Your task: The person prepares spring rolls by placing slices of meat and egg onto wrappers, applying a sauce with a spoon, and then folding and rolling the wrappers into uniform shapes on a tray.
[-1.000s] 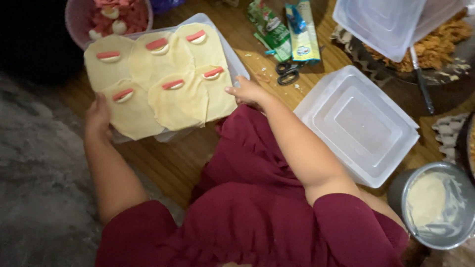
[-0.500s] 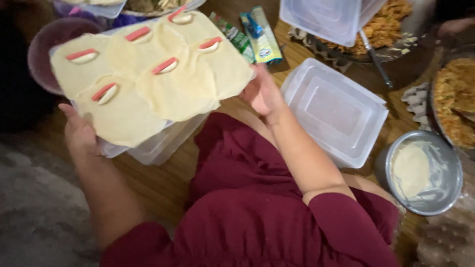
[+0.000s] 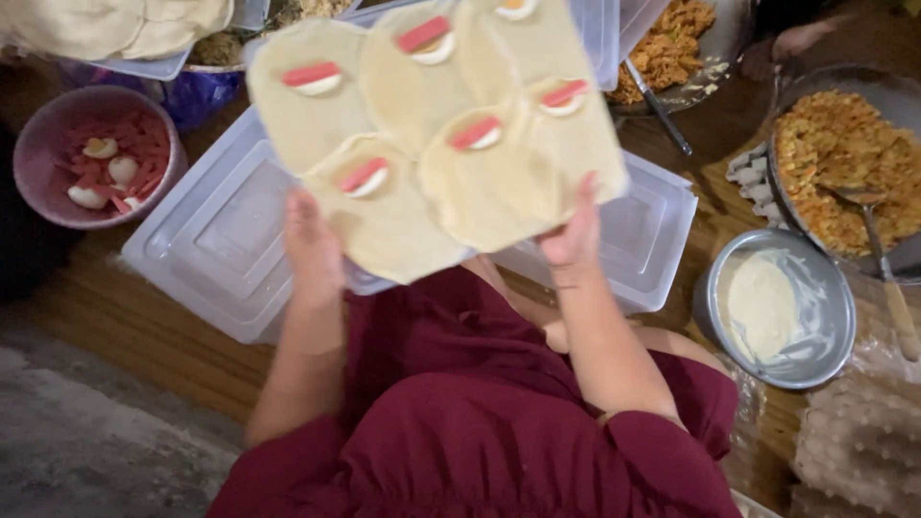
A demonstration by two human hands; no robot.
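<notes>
I hold up a clear plastic lid with both hands, raised above the floor. On it lie several pale round dough wrappers, each topped with a red sausage strip and a white egg slice. My left hand grips the lid's near-left edge from below. At the near-right edge my right hand does the same. The wrappers hide most of the lid.
Two clear plastic containers lie on the wooden floor, one at left and one at right. A pink bowl holds sausage strips and egg pieces. At right are a metal bowl of white paste and a pan of orange filling.
Both hands have lifted the lid with the wrappers off the floor and carried it up and rightward. The container beneath it now shows.
</notes>
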